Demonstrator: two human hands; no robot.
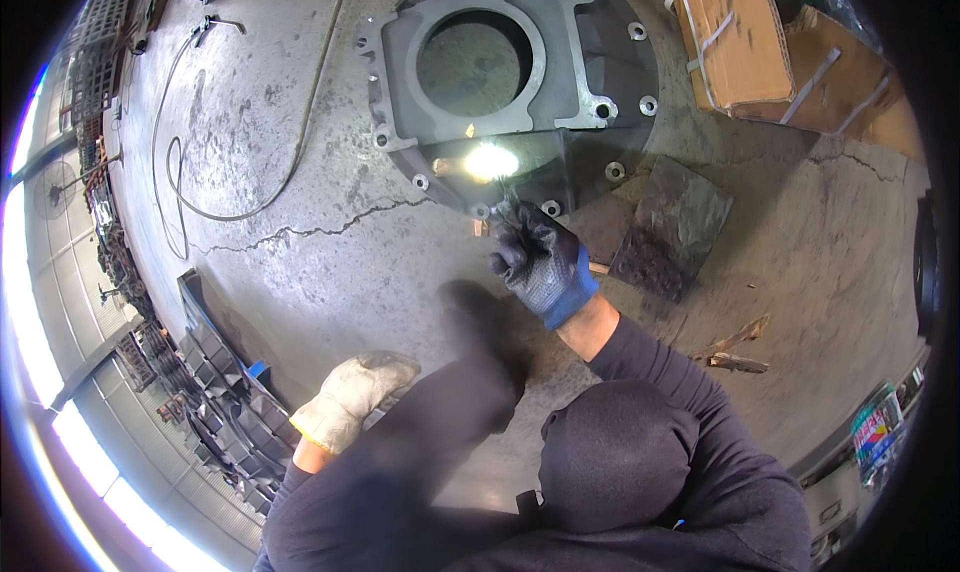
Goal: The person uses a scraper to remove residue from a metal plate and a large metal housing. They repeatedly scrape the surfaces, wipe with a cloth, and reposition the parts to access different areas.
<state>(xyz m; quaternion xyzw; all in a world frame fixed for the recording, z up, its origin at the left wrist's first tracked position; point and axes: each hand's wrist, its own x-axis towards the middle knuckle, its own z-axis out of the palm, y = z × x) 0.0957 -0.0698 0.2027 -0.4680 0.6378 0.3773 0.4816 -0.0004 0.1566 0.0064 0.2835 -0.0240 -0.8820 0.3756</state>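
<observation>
Dark-sleeved knees and forearms fill the foreground. A large grey cast housing (500, 82) is laid flat on the cracked concrete floor (300, 232), a bright arc (490, 160) at its near rim. The right hand (542, 262) (dark glove) is closed around a thin rod; the left hand (352, 397) (pale glove) is loosely curled, holding nothing. Spatter burns are judged likely at this closeness.

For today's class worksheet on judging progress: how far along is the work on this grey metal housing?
Done: the housing lies flat on the floor; no finished seams can be made out. In hand: the right hand holds a thin rod at a bright glow on its lower flange; the left hand is clear of it. Left: extent unclear.
</observation>
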